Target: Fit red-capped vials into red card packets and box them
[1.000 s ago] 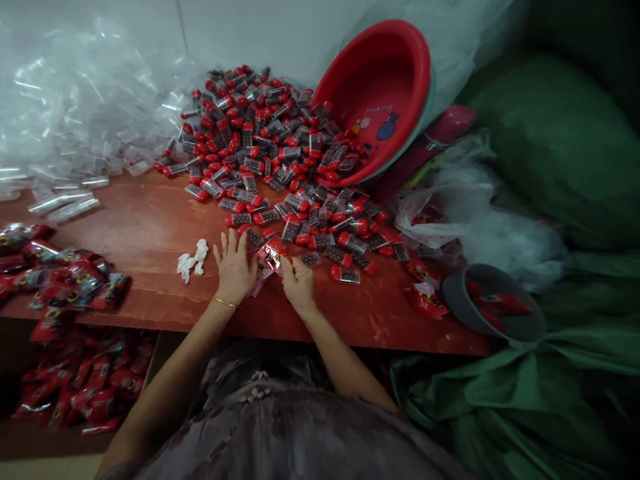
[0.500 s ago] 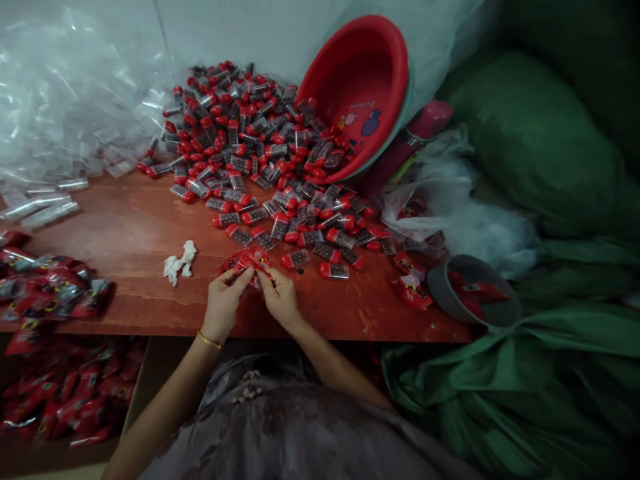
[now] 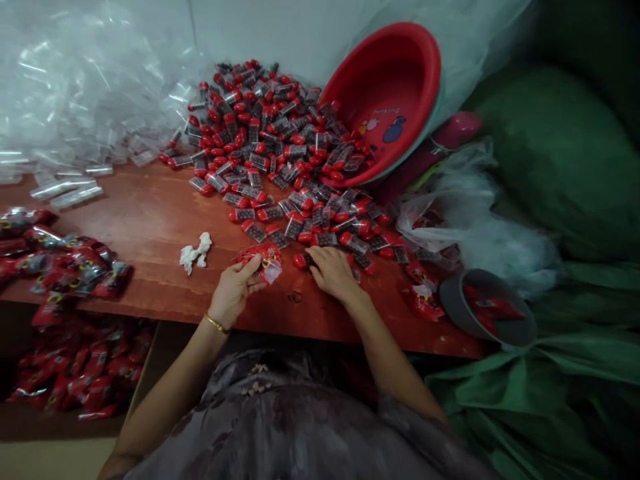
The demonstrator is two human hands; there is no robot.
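A red printed plastic packet (image 3: 273,262) with a pale clear patch is pinched between the thumb and fingers of my left hand (image 3: 234,291). More red packets seem to lie under it, but their edges are hard to separate. My right hand (image 3: 334,272) reaches over the near edge of a heap of small clear containers (image 3: 255,143) with red caps and dark contents. Its fingers curl round one red-capped container (image 3: 300,261), whose far end they partly cover. A gold bangle (image 3: 217,324) circles my left wrist.
A red basin (image 3: 385,87) leans behind the heap. Clear plastic sleeves (image 3: 75,193) and filled red packets (image 3: 75,260) occupy the left. Crumpled white tissue (image 3: 196,253) lies mid-table. A grey bowl (image 3: 457,310) holds red packets at right, beside green cloth (image 3: 500,393).
My hands were together at the red packet and have parted. The right hand has moved right to the red-capped containers, while the left keeps the packet. The view has shifted left.
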